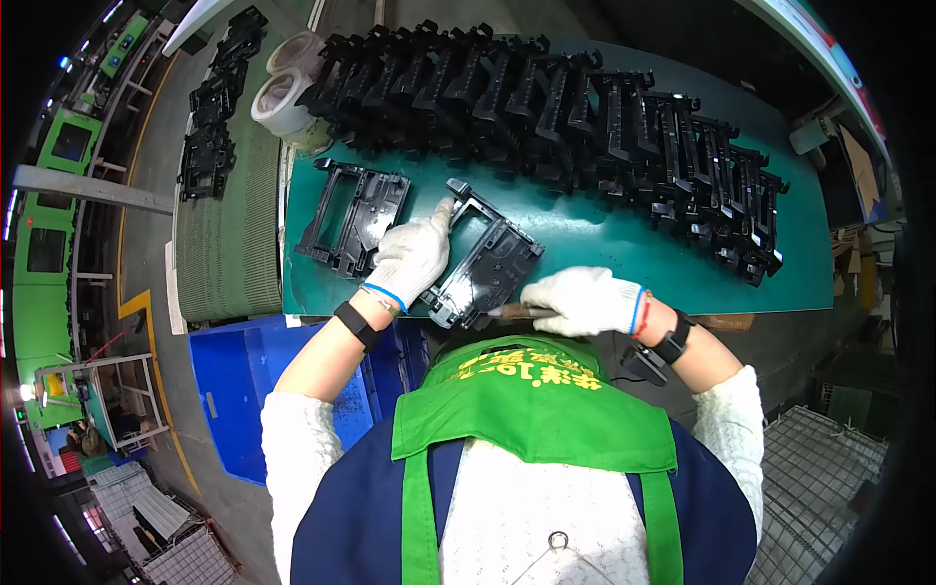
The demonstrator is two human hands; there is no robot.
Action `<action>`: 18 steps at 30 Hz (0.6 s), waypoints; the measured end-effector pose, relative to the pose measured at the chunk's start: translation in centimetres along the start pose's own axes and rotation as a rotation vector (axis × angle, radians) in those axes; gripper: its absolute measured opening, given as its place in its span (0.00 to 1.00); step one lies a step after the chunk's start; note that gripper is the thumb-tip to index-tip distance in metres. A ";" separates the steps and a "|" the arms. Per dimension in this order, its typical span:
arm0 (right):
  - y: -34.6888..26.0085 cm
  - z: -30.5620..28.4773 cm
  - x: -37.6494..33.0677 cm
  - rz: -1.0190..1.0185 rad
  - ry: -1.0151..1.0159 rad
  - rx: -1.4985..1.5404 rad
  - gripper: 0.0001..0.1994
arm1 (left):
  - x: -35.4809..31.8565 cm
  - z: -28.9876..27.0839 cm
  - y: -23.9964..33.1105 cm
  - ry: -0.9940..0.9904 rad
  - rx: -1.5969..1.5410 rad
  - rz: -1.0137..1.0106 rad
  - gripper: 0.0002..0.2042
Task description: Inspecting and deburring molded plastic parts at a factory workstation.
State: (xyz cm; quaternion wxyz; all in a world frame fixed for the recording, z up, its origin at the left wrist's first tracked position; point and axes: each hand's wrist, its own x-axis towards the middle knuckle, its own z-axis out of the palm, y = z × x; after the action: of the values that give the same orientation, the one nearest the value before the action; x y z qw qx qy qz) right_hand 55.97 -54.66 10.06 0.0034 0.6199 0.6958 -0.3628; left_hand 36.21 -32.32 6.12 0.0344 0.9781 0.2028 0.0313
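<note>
My left hand (413, 255), in a white knit glove, is closed on the left side of a black plastic frame (492, 261). One finger reaches up along the frame's upper left corner. The frame lies tilted near the table's front edge, with a rectangular opening in its upper part. At its lower right corner my right hand (583, 300), gloved too, is closed around a slim tool with a brown handle (514, 312). The tool's tip is at the frame's edge and too small to make out. Left of my left hand rests a similar black frame (359, 216).
Several black frames (507, 102) stand in a long curved row along the back of the green table (575, 234). Tape rolls (281, 102) sit at the far left corner. A ribbed green conveyor (232, 249) carries more frames. Below the table's left is a blue bin (234, 400).
</note>
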 end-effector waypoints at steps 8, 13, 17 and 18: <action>0.3 -6.6 -4.6 0.011 0.624 -0.141 0.20 | 0.8 -5.3 1.6 0.049 0.225 0.411 0.27; 1.4 -8.7 -5.3 0.067 0.517 -0.170 0.22 | 1.3 -8.4 2.9 0.020 0.423 0.628 0.27; 2.0 -9.4 -5.2 0.025 0.412 -0.165 0.24 | 1.8 -9.4 3.7 0.068 0.455 0.730 0.27; 2.1 -9.7 -5.3 0.021 0.370 -0.134 0.25 | 1.9 -9.6 3.9 0.067 0.447 0.743 0.27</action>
State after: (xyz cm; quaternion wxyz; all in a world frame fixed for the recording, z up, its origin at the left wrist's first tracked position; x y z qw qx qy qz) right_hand 63.33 -54.31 18.53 -0.0795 0.6815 0.7007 -0.1956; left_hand 38.76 -34.59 16.04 -0.1984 0.9666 -0.1600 0.0287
